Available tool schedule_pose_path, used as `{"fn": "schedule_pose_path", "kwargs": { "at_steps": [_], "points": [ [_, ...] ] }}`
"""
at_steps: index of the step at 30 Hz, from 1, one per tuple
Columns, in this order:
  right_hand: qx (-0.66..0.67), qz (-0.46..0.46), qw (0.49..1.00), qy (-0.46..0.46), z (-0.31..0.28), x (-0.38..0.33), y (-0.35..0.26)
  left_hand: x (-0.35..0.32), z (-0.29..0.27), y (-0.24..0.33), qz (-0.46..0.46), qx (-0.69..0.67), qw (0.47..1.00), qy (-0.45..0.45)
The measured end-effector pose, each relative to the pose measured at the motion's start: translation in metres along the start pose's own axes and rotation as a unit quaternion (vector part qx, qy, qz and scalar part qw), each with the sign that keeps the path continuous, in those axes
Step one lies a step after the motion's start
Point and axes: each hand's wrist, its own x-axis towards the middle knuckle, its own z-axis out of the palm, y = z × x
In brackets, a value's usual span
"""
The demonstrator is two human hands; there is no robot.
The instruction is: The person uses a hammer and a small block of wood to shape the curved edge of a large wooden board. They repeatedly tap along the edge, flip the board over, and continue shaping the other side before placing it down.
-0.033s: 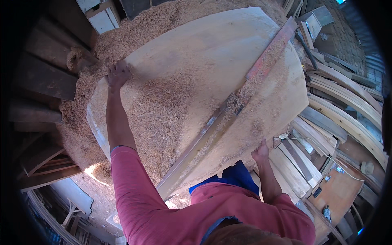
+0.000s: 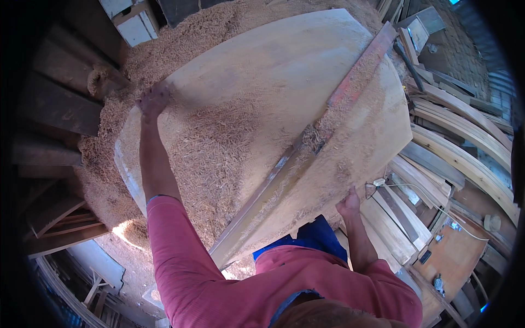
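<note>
Left hand (image 2: 153,100), right hand (image 2: 349,204), pale board (image 2: 284,93) between

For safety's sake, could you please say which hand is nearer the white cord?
The right hand, beside the cord; the left hand is across the board, at its left edge.

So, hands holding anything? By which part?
Can't confirm a grip. Pale panel: left hand at its far-left edge, right hand at its near edge.

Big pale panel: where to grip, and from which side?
The panel is probably best gripped at opposite edges, coming from outside: left hand at the curved far-left edge, right hand at the near-right edge. It's broad, and shavings litter its face.
</note>
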Motion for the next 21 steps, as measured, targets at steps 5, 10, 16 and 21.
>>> {"fn": "schedule_pose_path", "kwargs": {
  "at_steps": [5,10,16,21],
  "points": [
    [-0.015,0.012,0.999,0.040,0.019,0.008,0.002,0.019,0.004,-0.050,0.000,0.054,0.998,0.021],
    [0.008,0.036,0.999,0.034,0.009,0.017,0.002,0.003,0.009,-0.054,-0.013,0.074,0.997,-0.006],
    [-0.031,0.033,0.995,0.088,0.002,0.025,-0.006,-0.025,0.013,-0.061,-0.035,0.057,0.998,-0.008],
    [-0.110,0.066,0.980,0.154,-0.005,0.019,-0.017,-0.077,0.038,-0.082,-0.076,0.026,0.997,0.006]
  ]
}}
